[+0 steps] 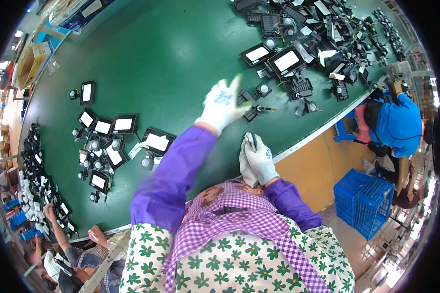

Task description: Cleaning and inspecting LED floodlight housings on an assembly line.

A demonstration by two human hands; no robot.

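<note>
Left fingers (pixel 236 84) (gloved) spread apart at a black lamp (pixel 251 116).

One fisheye view from head height, steeply downward, close over the hands (pixel 222 103) and green table (pixel 146 53)

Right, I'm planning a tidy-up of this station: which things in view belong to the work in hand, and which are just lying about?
Work in hand:
black lamp by the spread left hand
pale cloth-like item at the right hand
probably the other black lamps

Apparently just lying about:
blue crate, lower right
cardboard box, upper left
</note>
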